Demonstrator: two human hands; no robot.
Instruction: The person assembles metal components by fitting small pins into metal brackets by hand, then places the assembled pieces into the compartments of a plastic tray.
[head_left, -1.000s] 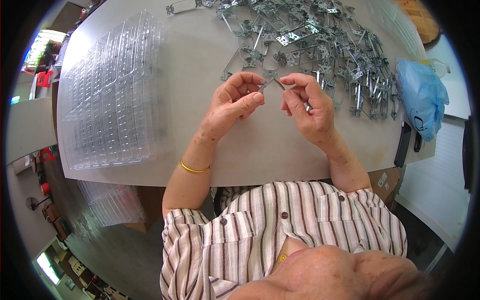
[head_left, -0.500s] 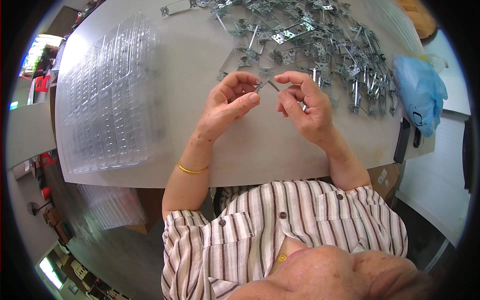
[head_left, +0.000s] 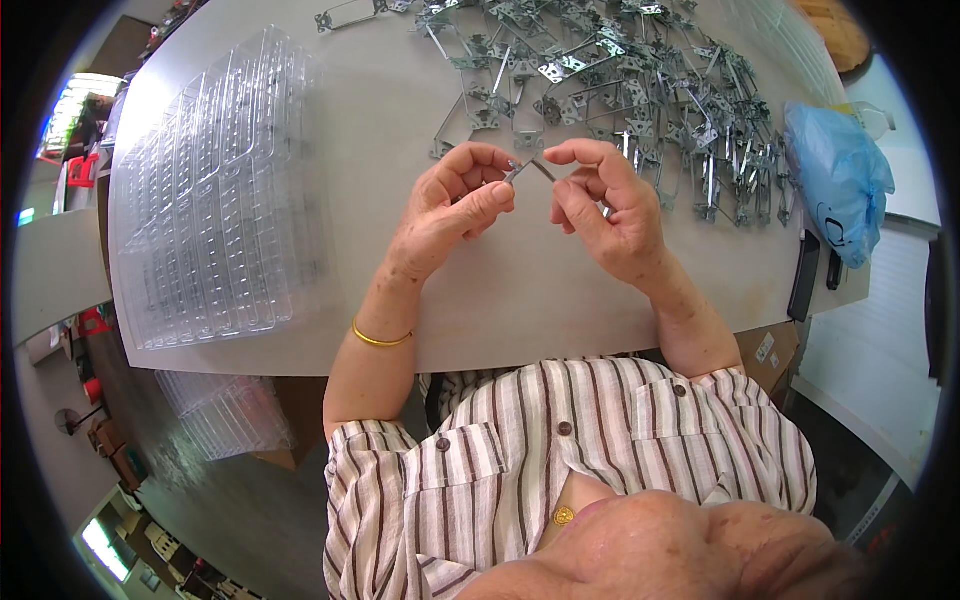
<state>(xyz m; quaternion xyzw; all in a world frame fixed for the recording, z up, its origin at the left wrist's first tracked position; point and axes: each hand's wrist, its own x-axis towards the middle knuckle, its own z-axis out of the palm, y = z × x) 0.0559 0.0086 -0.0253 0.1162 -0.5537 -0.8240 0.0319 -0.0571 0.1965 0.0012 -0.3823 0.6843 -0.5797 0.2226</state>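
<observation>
Above the near half of the table, my two hands face each other with a small angled metal bracket (head_left: 541, 169) between them. My left hand (head_left: 455, 208) pinches the bracket's left end between thumb and fingertips. The thumb and index finger of my right hand (head_left: 612, 212) close on its other arm, with the remaining fingers curled behind. A second bit of metal shows at the right palm, too hidden to name. Just beyond my fingers spreads a heap of loose silver metal brackets (head_left: 640, 95), many of them long thin frames with plates at the ends.
Stacked clear plastic trays (head_left: 215, 200) lie on the left of the table (head_left: 480, 320). To the right are a blue plastic bag (head_left: 840, 185) and a black-handled tool (head_left: 803, 277). More clear trays (head_left: 225, 412) sit below the table's left front edge, and a cardboard box (head_left: 768, 358) below the right.
Both hands have shifted very slightly left, and the bracket between them has tilted a little. My grip looks the same.
</observation>
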